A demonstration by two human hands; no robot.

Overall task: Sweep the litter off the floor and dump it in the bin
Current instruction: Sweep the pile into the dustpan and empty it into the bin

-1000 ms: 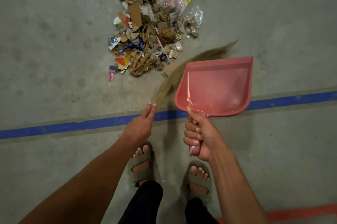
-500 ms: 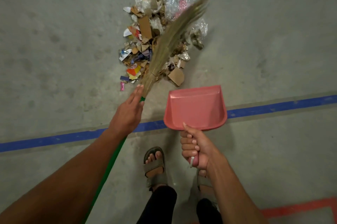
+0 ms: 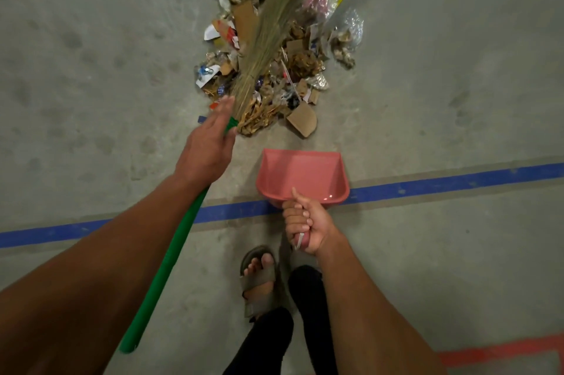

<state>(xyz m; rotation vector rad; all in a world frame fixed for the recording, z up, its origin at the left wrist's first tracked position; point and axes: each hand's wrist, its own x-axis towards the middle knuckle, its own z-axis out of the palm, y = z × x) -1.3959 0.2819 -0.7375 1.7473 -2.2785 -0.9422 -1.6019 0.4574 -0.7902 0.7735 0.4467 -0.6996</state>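
the left hand (image 3: 207, 151) holds the green-handled broom (image 3: 268, 38), fingers stretched along its neck, bristles lying over the litter pile (image 3: 293, 69) on the concrete floor (image 3: 91, 69). the right hand (image 3: 305, 226) grips the pink dustpan (image 3: 305, 174) by its handle, near the pile, at the blue tape line (image 3: 457, 182).
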